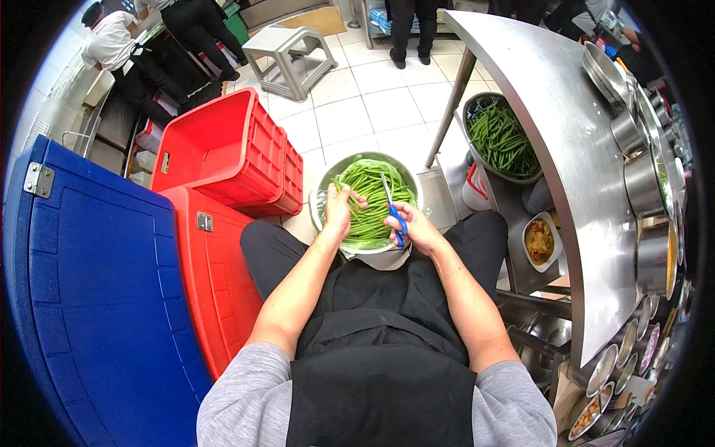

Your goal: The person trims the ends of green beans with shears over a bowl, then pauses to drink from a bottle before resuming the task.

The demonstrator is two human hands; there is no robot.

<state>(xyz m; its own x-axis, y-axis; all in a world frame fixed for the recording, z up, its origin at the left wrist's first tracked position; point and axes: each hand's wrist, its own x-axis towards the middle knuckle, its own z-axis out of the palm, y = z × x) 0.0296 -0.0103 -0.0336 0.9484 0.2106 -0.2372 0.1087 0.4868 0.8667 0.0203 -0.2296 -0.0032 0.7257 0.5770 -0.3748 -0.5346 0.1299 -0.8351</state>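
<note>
A steel bowl lined with a clear plastic bag sits in front of me, full of long green beans. Above its left side, my left hand is closed, its fingers pinched on green beans. My right hand grips the blue handles of a pair of scissors over the bowl's right side. The blades point up and away from me, across the beans. Part of the left fingers' grip is hidden by the hand itself.
Red crates, a red cooler and a blue cooler stand at my left. A grey stool is ahead. At right, a steel table carries pots; a basket of green beans sits beneath. Other people stand at the back.
</note>
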